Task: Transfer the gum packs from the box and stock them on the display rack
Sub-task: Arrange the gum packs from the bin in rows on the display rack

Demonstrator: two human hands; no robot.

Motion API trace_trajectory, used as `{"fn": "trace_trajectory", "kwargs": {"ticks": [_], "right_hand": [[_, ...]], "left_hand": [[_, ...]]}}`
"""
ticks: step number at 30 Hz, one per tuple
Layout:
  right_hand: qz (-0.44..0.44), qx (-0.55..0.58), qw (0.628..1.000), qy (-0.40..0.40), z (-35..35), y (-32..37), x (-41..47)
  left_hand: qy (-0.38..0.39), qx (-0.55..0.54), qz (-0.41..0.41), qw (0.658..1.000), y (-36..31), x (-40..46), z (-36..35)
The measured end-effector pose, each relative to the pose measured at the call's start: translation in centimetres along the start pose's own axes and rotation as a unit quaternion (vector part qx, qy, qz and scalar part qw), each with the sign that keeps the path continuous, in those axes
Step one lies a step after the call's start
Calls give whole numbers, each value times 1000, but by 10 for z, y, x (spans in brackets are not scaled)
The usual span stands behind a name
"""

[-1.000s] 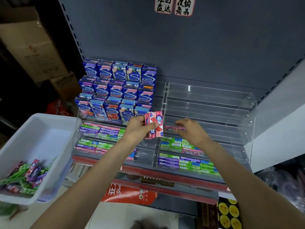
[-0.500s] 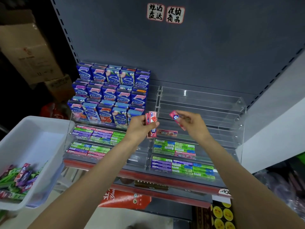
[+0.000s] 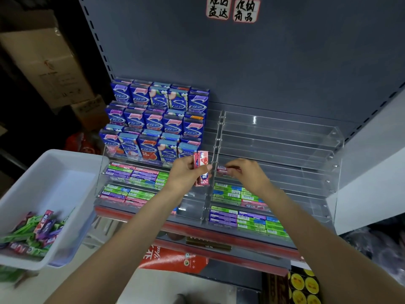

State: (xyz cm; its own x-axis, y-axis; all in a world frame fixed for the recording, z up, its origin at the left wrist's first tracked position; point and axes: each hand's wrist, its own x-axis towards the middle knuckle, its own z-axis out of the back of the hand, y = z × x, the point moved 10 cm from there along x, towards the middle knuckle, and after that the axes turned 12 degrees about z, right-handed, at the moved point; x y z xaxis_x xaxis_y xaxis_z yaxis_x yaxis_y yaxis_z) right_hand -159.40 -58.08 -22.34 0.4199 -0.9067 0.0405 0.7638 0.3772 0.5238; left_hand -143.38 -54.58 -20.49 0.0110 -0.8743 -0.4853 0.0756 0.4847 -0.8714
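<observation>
We see our left hand (image 3: 186,173) gripping two pink gum packs (image 3: 201,167); our right hand (image 3: 245,175) pinches one pink pack (image 3: 221,169) just beside them.

Two bare forearms enter from the bottom edge, no sleeves visible anywhere along them up to the frame border. Left hand (image 3: 186,174) and right hand (image 3: 245,174) both bare: no gloves, rings, watch or wristbands seen. Wrists slim, forearms smooth, no marks or tattoos visible. Fingernails too small and blurred to make out. Nothing else of the person's body or clothing is in view.
</observation>
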Motion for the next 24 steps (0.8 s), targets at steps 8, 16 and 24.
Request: {"fn": "trace_trajectory", "kwargs": {"ticks": [8, 16, 24], "right_hand": [[-10, -10, 1000, -4, 4, -11, -1], [0, -60, 998, -16, 13, -2, -5], [-22, 249, 961, -122, 42, 18, -20]], "left_hand": [[17, 15, 2, 1000, -2, 2, -5], [27, 13, 4, 1000, -4, 6, -12], [86, 51, -29, 995, -13, 2, -36]]}}
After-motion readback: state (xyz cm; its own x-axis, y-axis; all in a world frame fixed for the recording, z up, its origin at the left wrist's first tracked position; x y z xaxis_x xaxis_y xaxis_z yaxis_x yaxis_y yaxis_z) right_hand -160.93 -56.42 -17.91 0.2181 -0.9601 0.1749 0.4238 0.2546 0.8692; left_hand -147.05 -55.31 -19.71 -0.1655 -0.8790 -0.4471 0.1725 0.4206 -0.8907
